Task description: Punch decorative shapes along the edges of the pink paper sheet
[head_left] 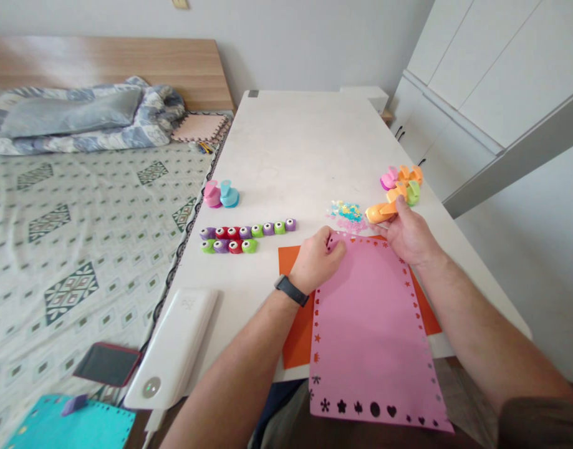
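Observation:
A pink sheet of paper with shaped holes punched along its edges leans over the table's front edge. My left hand is closed on the sheet's top left corner. In my right hand is an orange craft punch, gripped beyond the sheet's top right corner and apart from the paper's edge as far as I can see. An orange sheet lies partly hidden beneath the pink one. Small blue, yellow and pink paper cutouts lie piled just left of the punch.
Several punches cluster at the right edge. A pink punch and a blue punch stand at the left, behind rows of small punches. A white power bank lies front left. A bed adjoins the white table.

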